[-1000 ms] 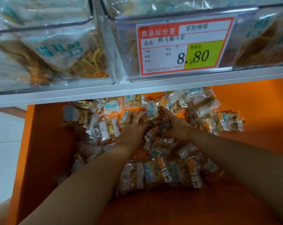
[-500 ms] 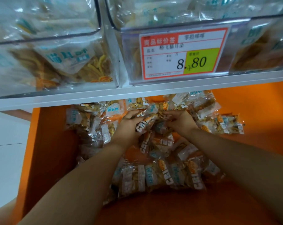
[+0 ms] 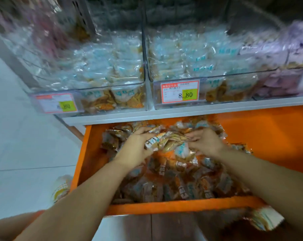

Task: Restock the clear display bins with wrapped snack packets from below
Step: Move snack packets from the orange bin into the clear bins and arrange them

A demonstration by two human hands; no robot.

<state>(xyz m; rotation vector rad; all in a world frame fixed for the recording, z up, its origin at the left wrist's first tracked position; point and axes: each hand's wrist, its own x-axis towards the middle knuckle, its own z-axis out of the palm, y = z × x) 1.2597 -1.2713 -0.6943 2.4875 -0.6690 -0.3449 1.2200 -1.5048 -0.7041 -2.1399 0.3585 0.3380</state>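
In the open orange drawer [image 3: 164,207], a bunch of wrapped snack packets [image 3: 166,142] sits gathered between two hands: the left hand [image 3: 136,146] curls round one side and the right hand [image 3: 205,142] grips the other. Loose packets [image 3: 182,186] heap beneath. Above the white shelf [image 3: 112,117], the clear display bins [image 3: 208,70] stand full, one bearing an 8.80 price tag [image 3: 180,93].

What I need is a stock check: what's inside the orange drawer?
Wrapped snack packets heaped in the orange drawer; left hand and right hand grip a bunch. Bare floor shows at right. Anything under the heap is hidden.
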